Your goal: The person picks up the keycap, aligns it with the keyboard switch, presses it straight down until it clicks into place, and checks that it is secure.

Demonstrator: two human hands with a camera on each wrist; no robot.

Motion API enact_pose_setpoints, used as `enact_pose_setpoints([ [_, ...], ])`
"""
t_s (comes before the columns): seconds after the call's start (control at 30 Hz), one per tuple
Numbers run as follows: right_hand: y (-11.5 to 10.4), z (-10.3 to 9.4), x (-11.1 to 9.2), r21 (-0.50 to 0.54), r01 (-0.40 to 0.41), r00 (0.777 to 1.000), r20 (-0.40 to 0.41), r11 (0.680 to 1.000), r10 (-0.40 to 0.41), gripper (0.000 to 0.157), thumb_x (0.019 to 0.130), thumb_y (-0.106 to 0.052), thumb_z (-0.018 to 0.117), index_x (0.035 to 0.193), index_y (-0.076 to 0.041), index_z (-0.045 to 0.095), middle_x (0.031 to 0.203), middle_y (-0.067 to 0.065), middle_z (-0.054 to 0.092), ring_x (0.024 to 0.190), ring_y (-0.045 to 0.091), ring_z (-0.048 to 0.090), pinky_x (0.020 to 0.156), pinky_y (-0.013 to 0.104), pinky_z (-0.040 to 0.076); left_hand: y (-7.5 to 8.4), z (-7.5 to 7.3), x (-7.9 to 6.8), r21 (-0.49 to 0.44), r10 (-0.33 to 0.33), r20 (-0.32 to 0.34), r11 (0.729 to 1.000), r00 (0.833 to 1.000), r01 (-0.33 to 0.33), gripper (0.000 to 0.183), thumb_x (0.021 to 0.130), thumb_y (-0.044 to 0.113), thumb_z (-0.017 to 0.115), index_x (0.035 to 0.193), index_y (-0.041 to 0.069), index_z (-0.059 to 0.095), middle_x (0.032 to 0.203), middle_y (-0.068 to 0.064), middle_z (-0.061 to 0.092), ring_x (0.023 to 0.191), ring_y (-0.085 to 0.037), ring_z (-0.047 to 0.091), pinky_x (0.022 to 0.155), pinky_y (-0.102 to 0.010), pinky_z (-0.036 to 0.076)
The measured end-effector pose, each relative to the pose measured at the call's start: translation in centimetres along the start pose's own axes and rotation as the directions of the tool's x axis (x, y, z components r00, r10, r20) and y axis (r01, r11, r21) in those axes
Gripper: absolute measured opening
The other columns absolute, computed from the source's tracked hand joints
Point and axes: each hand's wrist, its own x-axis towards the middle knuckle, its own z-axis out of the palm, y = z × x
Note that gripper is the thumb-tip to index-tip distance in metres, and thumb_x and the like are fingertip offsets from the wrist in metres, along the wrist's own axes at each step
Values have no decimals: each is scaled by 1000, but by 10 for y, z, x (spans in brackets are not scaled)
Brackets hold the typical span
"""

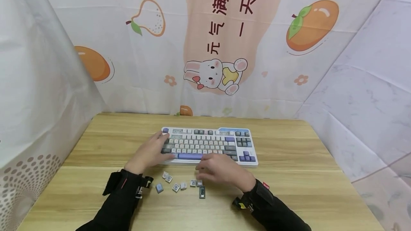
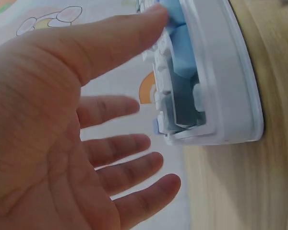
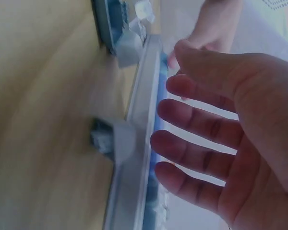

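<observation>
A white keyboard (image 1: 252, 145) with cream, grey and purple keycaps lies on the table. My left hand (image 1: 149, 154) is at its left end, the thumb (image 2: 149, 24) at the blue front-row keycaps (image 2: 183, 52) and the other fingers spread loosely past the side. Over the front edge is my right hand (image 1: 221, 168), fingers relaxed and apart, holding nothing. Several loose keycaps (image 1: 168, 178) are scattered before the keyboard, some close under the right fingers. In the right wrist view, a light keycap (image 3: 125, 141) shows beside the keyboard's front edge.
The wooden table (image 1: 282, 188) runs back to a printed cloth (image 1: 154, 67) behind the keyboard. A blue keycap (image 1: 159, 188) is near the left wrist. A longer dark keycap (image 1: 202, 192) lies closest to the table's front, left of the right wrist.
</observation>
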Motion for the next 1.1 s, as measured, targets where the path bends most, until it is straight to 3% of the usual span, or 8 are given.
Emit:
enact_pose_setpoints([
  [0.3,-5,9,0,62,-24,994,111,998,17,22,89,-40,62,98,-22,72,91,-14,64,82,-4,56,72,16,45,4,10,3,0,-144,85,989,986,145,98,80,61,61,144,-6,31,147,-34,26,129,-48,33,99,-56,35],
  [0.5,-7,10,1,114,-33,989,150,993,16,20,89,-39,62,98,-25,72,87,-18,61,78,-7,52,69,14,44,6,14,5,32,-162,73,987,984,160,98,80,64,58,144,-6,31,145,-36,26,123,-50,39,90,-56,43],
  [0.83,-6,8,-1,93,-38,991,134,995,25,18,91,-33,61,101,-23,72,94,-14,65,85,-4,57,75,17,45,11,14,5,17,-181,94,983,979,180,98,82,62,58,145,-7,27,147,-37,21,124,-51,37,93,-56,41],
  [1.1,1,-10,-7,107,-72,995,70,992,65,20,88,-27,66,105,-19,72,98,-9,66,82,0,59,70,17,47,11,15,6,13,-194,100,981,976,194,98,82,61,59,145,-7,26,148,-37,19,125,-50,37,93,-58,40],
])
